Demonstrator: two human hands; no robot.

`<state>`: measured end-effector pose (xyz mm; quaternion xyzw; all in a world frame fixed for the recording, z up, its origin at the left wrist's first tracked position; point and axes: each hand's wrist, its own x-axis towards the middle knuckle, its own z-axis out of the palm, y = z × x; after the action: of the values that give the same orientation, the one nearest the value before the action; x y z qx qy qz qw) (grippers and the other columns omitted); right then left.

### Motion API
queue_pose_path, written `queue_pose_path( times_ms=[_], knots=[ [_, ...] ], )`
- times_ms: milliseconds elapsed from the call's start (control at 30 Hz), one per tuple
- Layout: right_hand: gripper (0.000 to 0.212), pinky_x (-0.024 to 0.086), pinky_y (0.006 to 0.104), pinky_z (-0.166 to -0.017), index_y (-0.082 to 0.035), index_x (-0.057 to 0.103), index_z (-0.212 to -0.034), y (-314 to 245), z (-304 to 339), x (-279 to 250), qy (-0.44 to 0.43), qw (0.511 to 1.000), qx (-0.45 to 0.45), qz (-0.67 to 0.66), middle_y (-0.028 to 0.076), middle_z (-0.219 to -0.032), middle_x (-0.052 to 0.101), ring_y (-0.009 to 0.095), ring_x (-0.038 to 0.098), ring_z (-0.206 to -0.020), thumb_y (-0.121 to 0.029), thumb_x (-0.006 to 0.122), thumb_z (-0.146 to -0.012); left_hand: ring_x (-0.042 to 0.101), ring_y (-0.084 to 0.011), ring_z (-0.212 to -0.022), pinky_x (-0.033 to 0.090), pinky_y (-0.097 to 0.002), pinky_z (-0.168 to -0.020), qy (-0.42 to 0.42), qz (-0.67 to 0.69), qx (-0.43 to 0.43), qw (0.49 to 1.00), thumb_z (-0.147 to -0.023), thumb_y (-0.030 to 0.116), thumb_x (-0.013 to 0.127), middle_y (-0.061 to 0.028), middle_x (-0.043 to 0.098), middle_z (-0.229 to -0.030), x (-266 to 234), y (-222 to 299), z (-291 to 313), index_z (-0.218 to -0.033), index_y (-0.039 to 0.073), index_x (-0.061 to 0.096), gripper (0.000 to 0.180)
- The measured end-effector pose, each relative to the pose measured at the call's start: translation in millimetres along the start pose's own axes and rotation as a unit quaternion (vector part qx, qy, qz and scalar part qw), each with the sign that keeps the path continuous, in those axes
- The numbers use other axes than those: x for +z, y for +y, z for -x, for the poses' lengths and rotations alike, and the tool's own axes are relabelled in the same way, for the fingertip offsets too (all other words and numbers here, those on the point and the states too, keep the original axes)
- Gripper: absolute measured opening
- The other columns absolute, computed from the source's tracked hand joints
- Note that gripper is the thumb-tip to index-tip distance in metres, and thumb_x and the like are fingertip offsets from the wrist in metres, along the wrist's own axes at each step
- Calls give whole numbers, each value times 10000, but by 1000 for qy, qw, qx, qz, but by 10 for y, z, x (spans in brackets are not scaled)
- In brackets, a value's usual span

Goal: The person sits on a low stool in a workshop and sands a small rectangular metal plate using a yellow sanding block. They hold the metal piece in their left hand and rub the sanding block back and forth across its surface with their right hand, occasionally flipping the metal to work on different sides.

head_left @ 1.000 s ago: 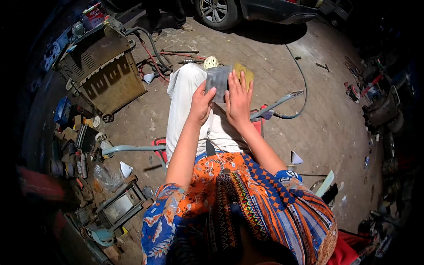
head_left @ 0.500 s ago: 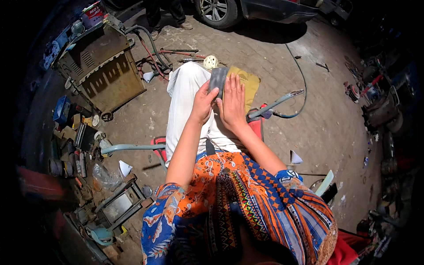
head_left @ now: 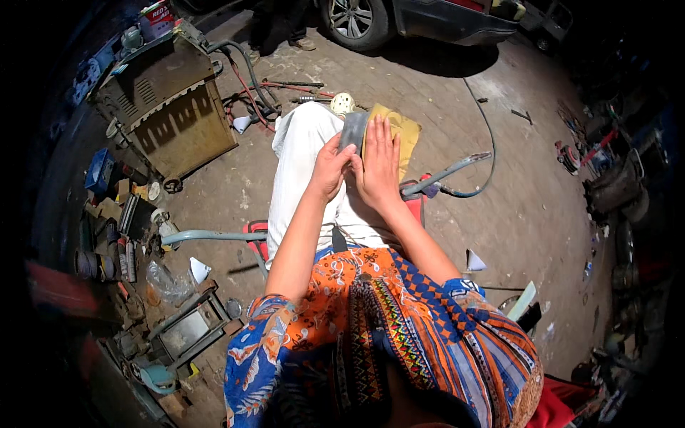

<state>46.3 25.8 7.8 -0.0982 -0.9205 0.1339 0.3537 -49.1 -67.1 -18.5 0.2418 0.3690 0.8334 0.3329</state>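
Note:
A tan sheet of sandpaper (head_left: pixel 405 135) lies over my right thigh. Along its left side is a flat, dark grey strip (head_left: pixel 352 128); whether it is a folded part of the same sheet or a separate piece I cannot tell. My left hand (head_left: pixel 330 170) grips the strip's lower left side, thumb on top and fingers partly hidden beneath. Pressed flat on the tan sheet is my right hand (head_left: pixel 378 167), its fingers straight and pointing away from me. The two hands nearly touch at the thumbs. White cloth (head_left: pixel 303 153) covers my legs under them.
A boxy wheeled machine (head_left: pixel 168 107) with hoses stands at the far left. Ahead are a car wheel (head_left: pixel 351 21) and a standing person's legs (head_left: pixel 275 28). Tools and scraps (head_left: pixel 189 328) litter the left floor; a hose (head_left: pixel 492 128) curves at right. Metal parts (head_left: pixel 617 185) line the right side.
My right hand has shifted slightly on the tan sheet, whose far edge now shows a little higher. My left hand keeps its grip on the grey strip.

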Motion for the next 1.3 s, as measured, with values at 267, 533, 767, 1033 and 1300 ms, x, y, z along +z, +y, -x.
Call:
queue_pose_path(
  times_ms=[267, 533, 767, 1033, 1300],
  knots=[
    [698, 54, 510, -1180, 42, 196, -1499, 4, -82, -5, 24, 1000, 6, -12, 217, -1581, 153, 364, 99, -1480, -335, 465, -978, 619, -94, -893, 525, -259, -786, -6, 21, -2, 1000, -969, 54, 542, -27, 633, -1050, 16, 4, 14, -1361, 33, 465, 401],
    [699, 70, 527, -1175, 59, 219, -1486, -27, -112, -53, 24, 1000, -7, -2, 240, -1566, 185, 384, 126, -1469, -318, 490, -964, 623, -106, -973, 525, -242, -843, -16, 31, 0, 999, -967, 41, 541, -55, 632, -1143, -65, -40, -6, -1342, 7, 483, 381],
    [679, 62, 519, -1181, 36, 215, -1496, -34, -70, -59, 2, 1000, 3, 11, 212, -1573, 192, 358, 125, -1477, -269, 489, -954, 617, -76, -954, 524, -238, -790, 8, 38, 3, 999, -951, 53, 574, -17, 639, -1112, 41, 30, -13, -1338, 44, 500, 394],
    [688, 84, 534, -1175, 68, 246, -1473, -96, 6, -93, -23, 1000, 1, 14, 228, -1559, 217, 367, 151, -1469, -281, 511, -943, 609, -64, -924, 521, -218, -749, -4, 18, 5, 1000, -953, 68, 574, -10, 639, -1111, 3, 23, 34, -1351, 50, 493, 407],
    [644, 60, 519, -1179, 31, 227, -1493, 55, -185, -86, 25, 1000, 5, 5, 196, -1564, 229, 350, 142, -1475, -266, 461, -972, 609, -74, -929, 512, -218, -774, 13, 2, 0, 1000, -946, 69, 590, -17, 630, -1135, 75, 47, 29, -1360, 37, 484, 428]
  ],
)
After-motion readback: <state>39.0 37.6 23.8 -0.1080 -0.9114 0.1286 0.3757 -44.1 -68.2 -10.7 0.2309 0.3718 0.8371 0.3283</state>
